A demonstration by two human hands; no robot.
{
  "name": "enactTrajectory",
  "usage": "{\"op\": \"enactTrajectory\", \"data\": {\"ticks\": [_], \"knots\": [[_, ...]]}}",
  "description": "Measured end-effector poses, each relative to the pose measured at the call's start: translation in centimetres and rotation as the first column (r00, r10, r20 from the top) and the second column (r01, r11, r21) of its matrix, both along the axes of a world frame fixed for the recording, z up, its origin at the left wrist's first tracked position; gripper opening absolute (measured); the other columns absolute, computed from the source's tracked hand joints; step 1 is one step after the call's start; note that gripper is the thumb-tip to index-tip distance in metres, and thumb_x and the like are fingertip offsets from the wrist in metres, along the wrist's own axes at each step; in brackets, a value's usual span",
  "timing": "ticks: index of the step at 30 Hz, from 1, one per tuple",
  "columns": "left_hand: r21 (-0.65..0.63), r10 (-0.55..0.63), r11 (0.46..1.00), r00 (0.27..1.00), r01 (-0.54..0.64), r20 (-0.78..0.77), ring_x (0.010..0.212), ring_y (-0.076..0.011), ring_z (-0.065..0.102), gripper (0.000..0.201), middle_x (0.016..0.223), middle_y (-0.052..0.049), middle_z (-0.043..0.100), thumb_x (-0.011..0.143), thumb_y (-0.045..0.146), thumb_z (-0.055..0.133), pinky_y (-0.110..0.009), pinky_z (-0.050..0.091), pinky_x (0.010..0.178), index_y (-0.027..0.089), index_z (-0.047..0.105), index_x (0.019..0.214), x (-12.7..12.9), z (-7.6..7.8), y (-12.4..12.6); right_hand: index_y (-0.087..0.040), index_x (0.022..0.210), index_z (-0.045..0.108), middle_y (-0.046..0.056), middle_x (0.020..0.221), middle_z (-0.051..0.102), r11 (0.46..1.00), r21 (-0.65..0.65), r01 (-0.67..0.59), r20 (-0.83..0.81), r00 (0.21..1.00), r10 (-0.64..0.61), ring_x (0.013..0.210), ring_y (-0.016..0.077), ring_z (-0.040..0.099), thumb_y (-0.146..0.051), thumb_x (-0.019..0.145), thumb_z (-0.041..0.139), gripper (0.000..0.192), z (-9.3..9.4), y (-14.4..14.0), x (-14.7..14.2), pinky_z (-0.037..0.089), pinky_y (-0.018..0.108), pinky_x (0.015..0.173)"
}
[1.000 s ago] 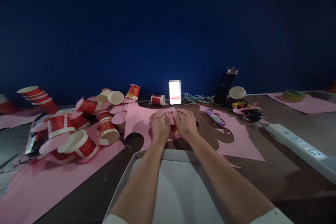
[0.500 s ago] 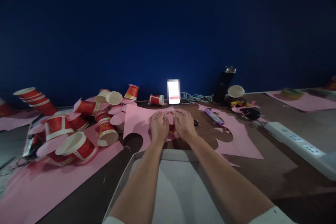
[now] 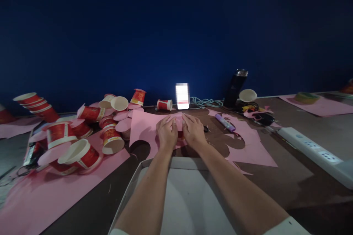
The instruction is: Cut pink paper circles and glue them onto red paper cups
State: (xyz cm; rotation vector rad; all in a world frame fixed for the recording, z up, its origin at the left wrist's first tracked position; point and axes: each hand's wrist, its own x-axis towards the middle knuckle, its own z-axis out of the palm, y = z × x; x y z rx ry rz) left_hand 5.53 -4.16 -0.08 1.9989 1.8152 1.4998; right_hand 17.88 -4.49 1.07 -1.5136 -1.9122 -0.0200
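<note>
My left hand (image 3: 166, 132) and my right hand (image 3: 193, 130) lie side by side, palms down, on a pink paper sheet (image 3: 143, 126) in the middle of the dark table. Both press the paper over a red paper cup (image 3: 180, 134), of which only a sliver shows between the hands. The fingers are bent around the covered cup. A purple glue stick (image 3: 225, 122) lies just right of my right hand, and small black scissors (image 3: 205, 129) peek out beside it.
Several red paper cups (image 3: 79, 154) lie tumbled at the left on pink sheets. A lit phone (image 3: 182, 96), a black flask (image 3: 235, 88), cables and a white power strip (image 3: 314, 152) stand behind and right. A white box (image 3: 129, 194) sits under my forearms.
Both hands have stayed on the paper-covered cup; the fingers have drawn slightly closer together over it. Nothing else has moved.
</note>
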Motion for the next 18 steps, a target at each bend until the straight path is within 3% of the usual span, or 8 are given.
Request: {"op": "enactTrajectory", "data": {"ticks": [18], "knots": [[0.025, -0.011, 1.0, 1.0, 0.011, -0.013, 0.113, -0.0235, 0.055, 0.035, 0.117, -0.01, 0.064, 0.088, 0.027, 0.041, -0.043, 0.037, 0.102, 0.018, 0.07, 0.107, -0.07, -0.27, 0.15, -0.019, 0.129, 0.054, 0.007, 0.132, 0.055, 0.999, -0.033, -0.019, -0.047, 0.999, 0.018, 0.118, 0.0253, 0.048, -0.024, 0.09, 0.036, 0.044, 0.0, -0.16, -0.19, 0.037, 0.042, 0.1]]}}
